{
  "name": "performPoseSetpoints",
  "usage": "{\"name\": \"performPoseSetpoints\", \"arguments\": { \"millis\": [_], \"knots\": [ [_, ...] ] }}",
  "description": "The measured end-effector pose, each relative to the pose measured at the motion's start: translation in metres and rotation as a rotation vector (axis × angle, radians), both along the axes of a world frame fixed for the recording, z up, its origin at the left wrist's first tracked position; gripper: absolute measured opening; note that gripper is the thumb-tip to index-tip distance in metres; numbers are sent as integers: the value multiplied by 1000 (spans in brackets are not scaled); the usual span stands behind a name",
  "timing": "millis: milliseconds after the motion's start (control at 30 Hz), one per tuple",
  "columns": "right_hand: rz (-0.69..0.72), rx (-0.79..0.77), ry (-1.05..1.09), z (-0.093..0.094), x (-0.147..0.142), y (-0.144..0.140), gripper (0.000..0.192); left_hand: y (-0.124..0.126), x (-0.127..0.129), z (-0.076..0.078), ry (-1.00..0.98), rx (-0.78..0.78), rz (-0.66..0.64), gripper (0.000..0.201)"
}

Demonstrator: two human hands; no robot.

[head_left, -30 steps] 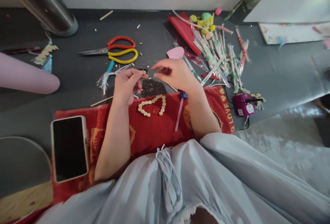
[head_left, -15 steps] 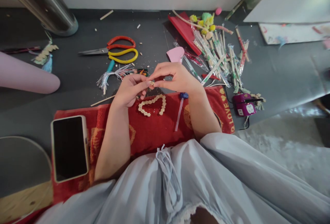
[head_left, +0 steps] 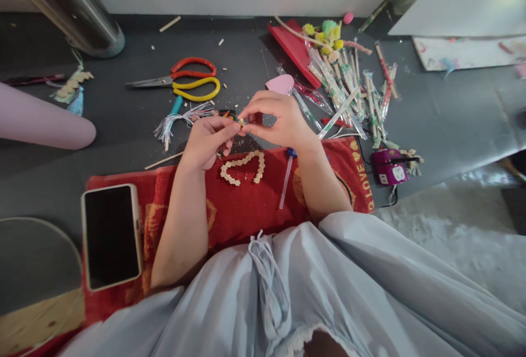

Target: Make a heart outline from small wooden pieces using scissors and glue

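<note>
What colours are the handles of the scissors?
Scissors: one red handle, one yellow; head view.

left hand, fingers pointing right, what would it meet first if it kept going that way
The left hand would almost at once meet the right hand: their fingertips already pinch the same small pale wooden piece. Depth looks matched, though one view can't confirm it.

tiny piece (head_left: 241,122) between hands: too small to identify | phone (head_left: 110,236): screen dark

Scissors (head_left: 181,79) and wrapped sticks (head_left: 349,91) flank bare floor (head_left: 123,121).
</note>
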State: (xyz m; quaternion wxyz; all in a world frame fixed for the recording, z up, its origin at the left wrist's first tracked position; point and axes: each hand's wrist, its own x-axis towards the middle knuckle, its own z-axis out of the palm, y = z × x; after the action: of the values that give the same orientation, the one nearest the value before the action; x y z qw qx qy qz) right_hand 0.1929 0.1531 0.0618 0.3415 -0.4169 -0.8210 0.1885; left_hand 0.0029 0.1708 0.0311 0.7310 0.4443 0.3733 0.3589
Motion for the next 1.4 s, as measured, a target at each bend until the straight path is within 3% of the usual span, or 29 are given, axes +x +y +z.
{"name": "performPoseSetpoints", "arguments": {
  "millis": [467,1400],
  "knots": [
    [21,37,10,-8,-3,2,11,1,-2,-8,4,60,31,27],
    [39,29,13,-14,-7,2,8,0,0,-3,84,73,55,26]
  ]
}}
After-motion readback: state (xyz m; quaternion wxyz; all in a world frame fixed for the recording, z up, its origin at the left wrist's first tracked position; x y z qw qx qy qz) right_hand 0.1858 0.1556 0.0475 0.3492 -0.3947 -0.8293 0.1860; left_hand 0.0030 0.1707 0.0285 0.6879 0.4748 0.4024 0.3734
